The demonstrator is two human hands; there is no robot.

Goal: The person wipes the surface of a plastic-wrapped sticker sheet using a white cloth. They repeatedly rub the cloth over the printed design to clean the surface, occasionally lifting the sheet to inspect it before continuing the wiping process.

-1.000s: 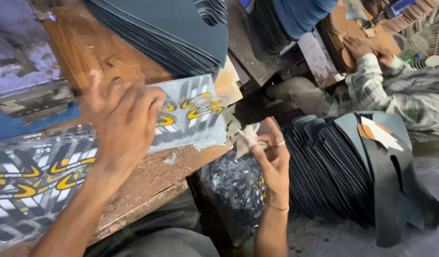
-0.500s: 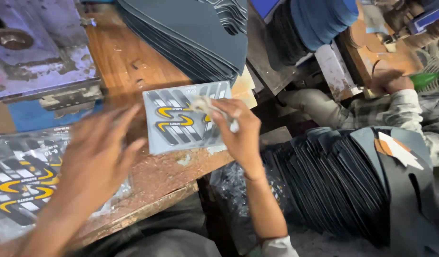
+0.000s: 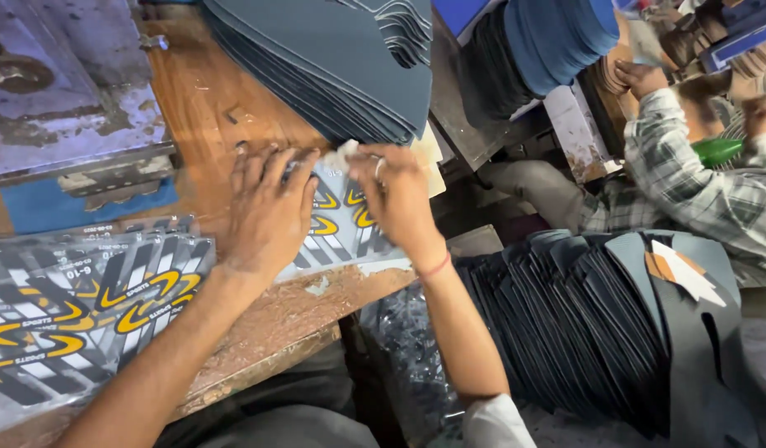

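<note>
Forearms reaching up from the bottom edge, both ending over a worn wooden workbench, the landmark for everything else. Left hand laid palm down, fingers spread and flat, pressing on a printed sheet with grey, black and yellow stripe shapes near the bench's front right corner. Right hand beside it on the same sheet, fingers curled, pinching a small crumpled pale scrap at the sheet's far edge; hard to tell how tightly. Thin red band on the right wrist. On the bench's left end, a fanned pile of similar printed sheets, overlapping. Off the bench's right side, lower down, a long row of dark flat cut pieces standing on edge, with a clear plastic bag between them and the bench. At the bench's far side, a tall fanned stack of dark grey-blue sheets, and at its far left a grey metal plate over a blue block. Beyond the bench's right, another person in a checked sleeve, bent over, next to a blue stack.
</note>
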